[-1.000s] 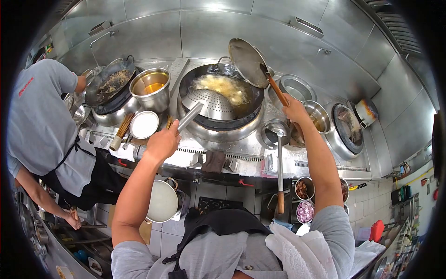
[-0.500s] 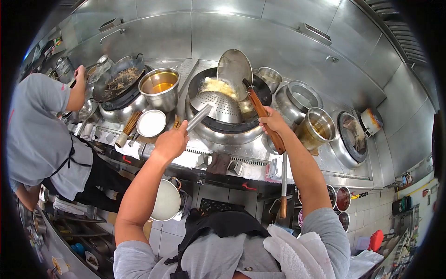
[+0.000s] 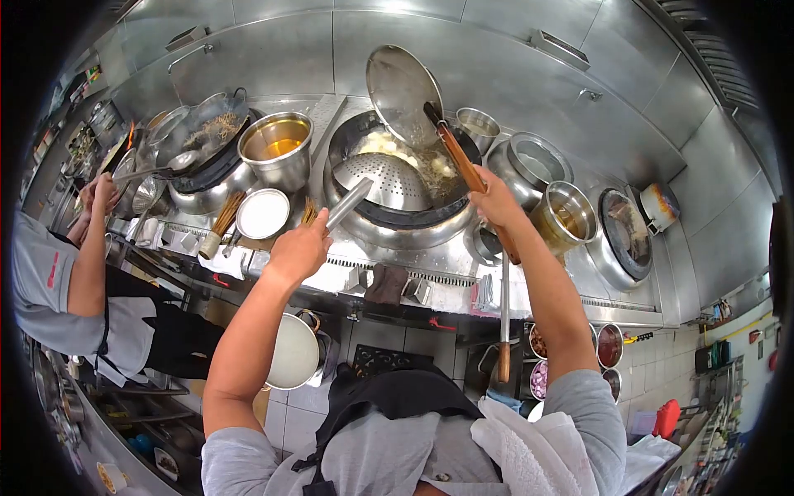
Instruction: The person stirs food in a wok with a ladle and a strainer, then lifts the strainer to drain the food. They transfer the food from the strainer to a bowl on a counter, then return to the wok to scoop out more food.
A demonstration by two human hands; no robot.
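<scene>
My left hand (image 3: 299,250) is closed around the metal handle of a perforated skimmer (image 3: 384,179), whose bowl lies domed side up over the near part of the wok (image 3: 343,135). The wooden handle of a round mesh strainer (image 3: 404,89) is gripped in my right hand (image 3: 497,201). That strainer stands tilted on edge above the wok's far side. Pale food pieces (image 3: 389,145) lie in the wok beyond the skimmer, partly covered by it, with bubbling liquid to their right.
Left of the wok stand a steel pot of yellow oil (image 3: 284,146) and a white bowl (image 3: 263,213). To the right are a small pot (image 3: 477,124), a steel container (image 3: 566,217) and another burner (image 3: 624,227). A co-worker (image 3: 66,281) holds a ladle over another wok (image 3: 207,149).
The mesh strainer has risen and shifted left, uncovering more of the wok. My right hand has moved slightly right and up. The co-worker has moved left and now reaches with a ladle.
</scene>
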